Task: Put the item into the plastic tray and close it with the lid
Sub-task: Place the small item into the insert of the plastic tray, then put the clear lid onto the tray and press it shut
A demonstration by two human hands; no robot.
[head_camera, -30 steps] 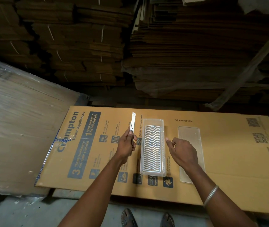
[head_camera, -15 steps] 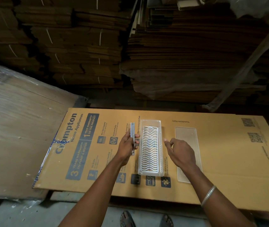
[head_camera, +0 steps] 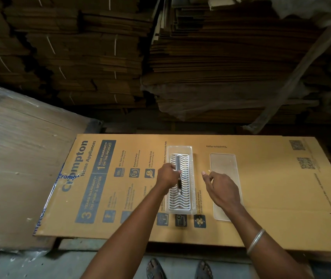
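A clear plastic tray (head_camera: 192, 206) with a white wavy insert lies lengthwise on a flat printed cardboard sheet (head_camera: 271, 188). My left hand (head_camera: 167, 176) is shut on a slim silver and black utility knife (head_camera: 178, 170), which lies along the left side of the tray's insert. My right hand (head_camera: 220, 187) hovers just right of the tray, fingers loosely curled and holding nothing. The clear flat lid (head_camera: 226, 172) lies on the cardboard to the right, partly under my right hand.
Tall stacks of flattened cartons (head_camera: 221, 57) rise behind the sheet. A plastic-wrapped cardboard bundle (head_camera: 15, 158) sits to the left. My sandalled feet (head_camera: 178, 268) stand on the concrete floor below the sheet's near edge.
My left hand has carried the knife from left of the tray to over and into it. My right hand has stayed beside the tray's right edge.
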